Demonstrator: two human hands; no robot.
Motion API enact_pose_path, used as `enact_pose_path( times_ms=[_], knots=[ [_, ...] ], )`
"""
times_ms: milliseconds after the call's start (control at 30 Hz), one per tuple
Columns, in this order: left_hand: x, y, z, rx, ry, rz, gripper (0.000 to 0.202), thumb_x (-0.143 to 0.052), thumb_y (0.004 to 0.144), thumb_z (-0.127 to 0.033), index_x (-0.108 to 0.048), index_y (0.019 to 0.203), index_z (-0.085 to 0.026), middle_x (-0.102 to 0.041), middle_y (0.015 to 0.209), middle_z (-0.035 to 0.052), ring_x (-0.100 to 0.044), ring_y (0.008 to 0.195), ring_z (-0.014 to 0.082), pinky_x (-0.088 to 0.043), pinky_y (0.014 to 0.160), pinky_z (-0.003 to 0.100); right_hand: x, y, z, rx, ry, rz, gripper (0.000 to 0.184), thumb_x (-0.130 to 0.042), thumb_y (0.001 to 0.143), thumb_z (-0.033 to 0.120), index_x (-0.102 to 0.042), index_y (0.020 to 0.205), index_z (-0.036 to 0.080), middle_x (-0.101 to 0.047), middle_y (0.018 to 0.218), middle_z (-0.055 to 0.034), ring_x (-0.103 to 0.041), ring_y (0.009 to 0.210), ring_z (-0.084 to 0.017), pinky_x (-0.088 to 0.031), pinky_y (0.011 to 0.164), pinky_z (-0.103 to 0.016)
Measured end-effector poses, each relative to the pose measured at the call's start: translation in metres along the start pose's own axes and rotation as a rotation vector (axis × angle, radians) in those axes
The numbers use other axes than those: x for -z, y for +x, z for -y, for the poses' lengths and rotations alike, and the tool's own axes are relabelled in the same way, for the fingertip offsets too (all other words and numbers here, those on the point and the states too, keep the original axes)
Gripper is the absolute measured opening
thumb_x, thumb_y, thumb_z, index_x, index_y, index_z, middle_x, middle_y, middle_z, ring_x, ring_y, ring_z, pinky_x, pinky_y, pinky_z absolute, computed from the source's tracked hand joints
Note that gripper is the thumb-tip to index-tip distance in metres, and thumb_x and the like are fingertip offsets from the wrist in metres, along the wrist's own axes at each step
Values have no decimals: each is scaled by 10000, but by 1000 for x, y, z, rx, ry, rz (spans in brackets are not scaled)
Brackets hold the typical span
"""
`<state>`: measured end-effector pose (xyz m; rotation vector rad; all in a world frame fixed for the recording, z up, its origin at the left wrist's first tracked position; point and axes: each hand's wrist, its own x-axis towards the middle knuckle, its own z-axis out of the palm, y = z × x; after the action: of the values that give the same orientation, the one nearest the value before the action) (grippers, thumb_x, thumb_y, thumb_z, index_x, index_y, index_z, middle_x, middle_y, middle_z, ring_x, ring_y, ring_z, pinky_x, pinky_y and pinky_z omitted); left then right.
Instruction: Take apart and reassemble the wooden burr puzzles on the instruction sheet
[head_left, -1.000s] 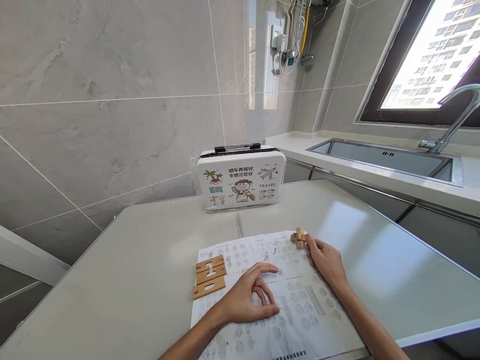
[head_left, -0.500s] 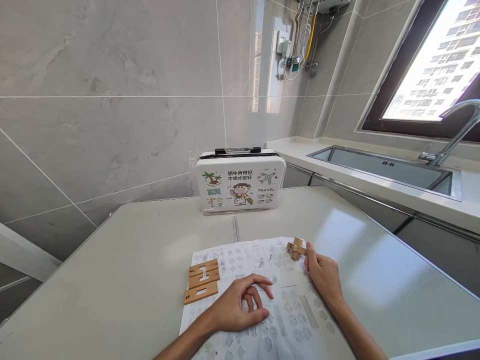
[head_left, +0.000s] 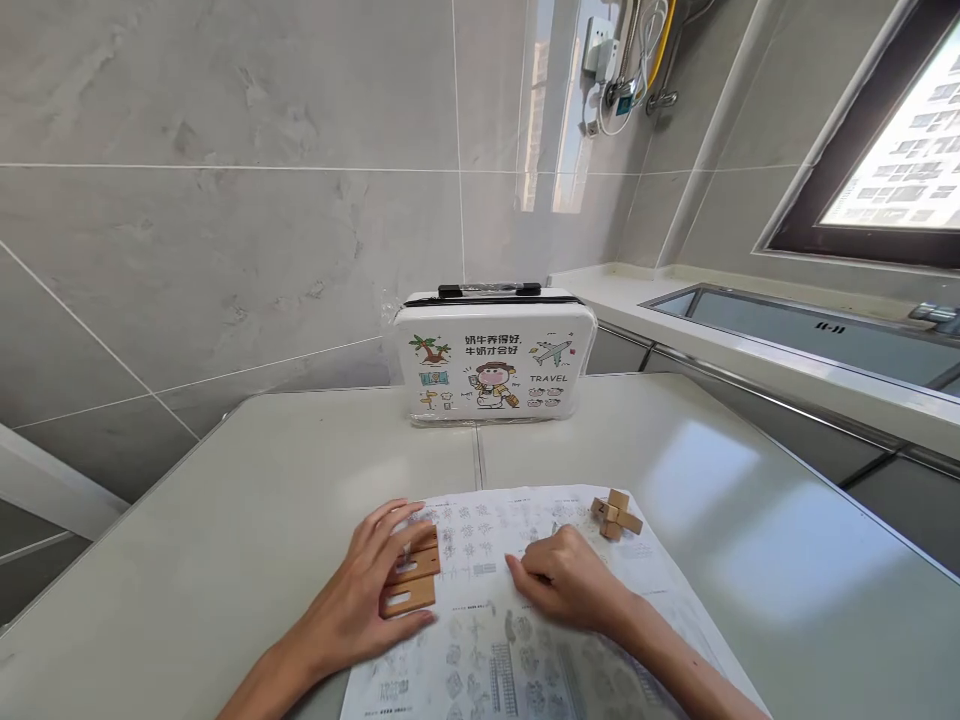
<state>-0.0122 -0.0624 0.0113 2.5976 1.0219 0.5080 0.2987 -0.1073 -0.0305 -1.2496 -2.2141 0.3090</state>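
My left hand (head_left: pixel 360 590) lies over the flat wooden slotted pieces (head_left: pixel 420 565) at the left side of a printed sheet (head_left: pixel 480 585). Its fingers are spread over their far end, with the thumb by the near edge, partly hiding them; firm contact cannot be made out. Curled in on itself, my right hand (head_left: pixel 570 580) rests over the middle of the sheet, and nothing shows in its fingers. An interlocked wooden cross puzzle (head_left: pixel 613 518), with a dark mark on one arm, sits at the sheet's far right corner, apart from both hands.
A white travel case (head_left: pixel 495 362) with cartoon prints stands upright at the back of the pale table (head_left: pixel 300 470), near the tiled wall. To the right run a counter and a sink (head_left: pixel 795 325) under a window.
My left hand has moved left onto the slotted pieces and spread its fingers. My right hand has left the cross puzzle and come inward over the sheet. The view has shifted slightly.
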Motion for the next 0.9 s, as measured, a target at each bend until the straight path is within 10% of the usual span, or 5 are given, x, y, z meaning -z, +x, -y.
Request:
enact_pose_path(
  times_ms=[467,900],
  knots=[
    [6,-23,33,146,-12,27,822,-834,785,-378,-424,1495,-320,-478,1489,134,-447,1412,350,-523,1080,485,-13,7,-7,154,182,60,414,-496,910,174,-252,576,198,-357,477,64,-176,475,-92,-193,543,-276],
    [-35,45,-10,-35,-197,77,894,-901,710,-451,-439,1454,-276,-571,1399,117,-503,1322,328,-477,1107,491,-12,-1,-12,66,144,105,53,-561,876,181,-599,863,215,-526,511,87,-449,441,-92,-305,604,-245]
  ],
)
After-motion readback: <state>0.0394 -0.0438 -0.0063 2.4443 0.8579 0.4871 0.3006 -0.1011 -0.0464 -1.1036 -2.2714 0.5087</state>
